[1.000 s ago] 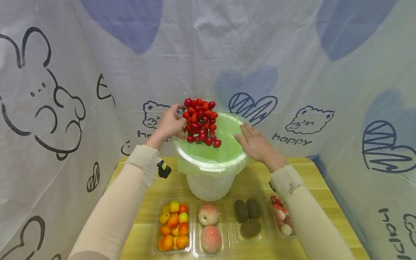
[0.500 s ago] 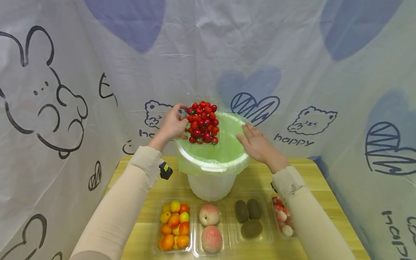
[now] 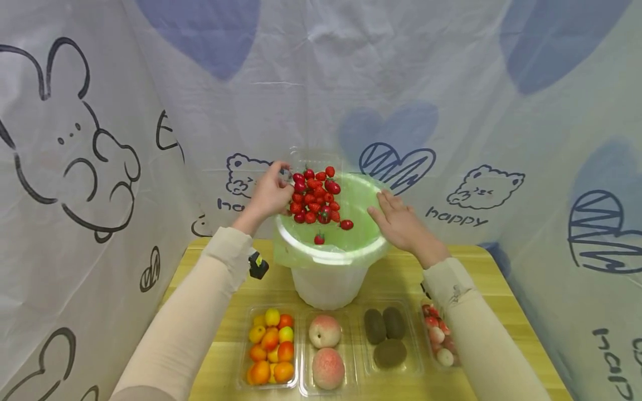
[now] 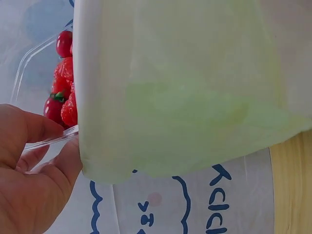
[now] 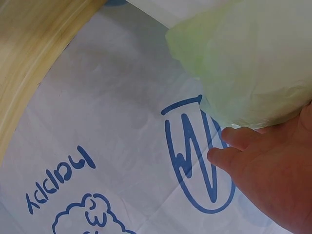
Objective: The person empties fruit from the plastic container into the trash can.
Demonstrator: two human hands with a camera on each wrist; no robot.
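My left hand [image 3: 271,192] pinches the side of a clear plastic fruit box [image 3: 315,159], tipped over a white bin [image 3: 331,257] lined with a pale green bag. Strawberries and cherry tomatoes [image 3: 313,197] crowd the box. A red fruit [image 3: 346,224] and another with a green top [image 3: 319,239] are apart from the pile, over the bin's mouth. In the left wrist view, thumb and fingers hold the box's clear edge [image 4: 51,142] while the bin hides most of the fruit. Across the bin, my right hand [image 3: 401,223] rests at the rim, fingers extended along the liner [image 5: 253,92].
In front of the bin on the wooden table [image 3: 225,312] stand clear boxes of orange and yellow fruit [image 3: 271,348], two peaches [image 3: 327,351], three kiwis [image 3: 387,337] and red-and-white pieces [image 3: 438,337]. A printed sheet [image 3: 311,72] hangs behind and at both sides.
The fruit has shifted in the box, and two pieces have come away toward the bin's opening. The box sits slightly farther right in view. My right hand stays at the rim.
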